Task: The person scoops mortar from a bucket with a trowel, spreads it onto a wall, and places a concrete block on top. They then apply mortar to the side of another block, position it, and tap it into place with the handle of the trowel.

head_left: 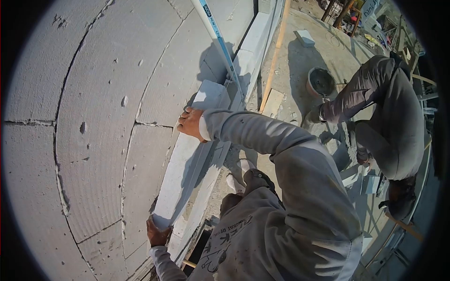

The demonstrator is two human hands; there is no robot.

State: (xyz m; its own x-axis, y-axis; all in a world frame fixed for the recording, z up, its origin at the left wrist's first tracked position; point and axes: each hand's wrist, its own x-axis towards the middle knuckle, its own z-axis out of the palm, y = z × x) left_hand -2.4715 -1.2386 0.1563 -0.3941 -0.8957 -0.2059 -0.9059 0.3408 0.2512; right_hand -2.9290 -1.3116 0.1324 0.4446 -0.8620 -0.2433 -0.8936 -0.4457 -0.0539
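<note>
A long pale aerated concrete block (180, 161) lies along the wall top edge, against the face of a block wall (98, 117). My right hand (190, 124) rests over the block toward its upper end, fingers curled over the wall-side edge. At the lower end, my left hand (159, 232) grips the block's corner, with thumb and fingers on different faces. The underside of the block is hidden. Just beyond its upper end stands a white pole with blue lettering (218, 40), leaning near the wall.
A bucket of grey mortar (321, 82) stands on the ground to the right. Nearby are a wooden strip (276, 61) and a white block (304, 38). Another person (393, 117) bends over at the right, hands near cut blocks (371, 184).
</note>
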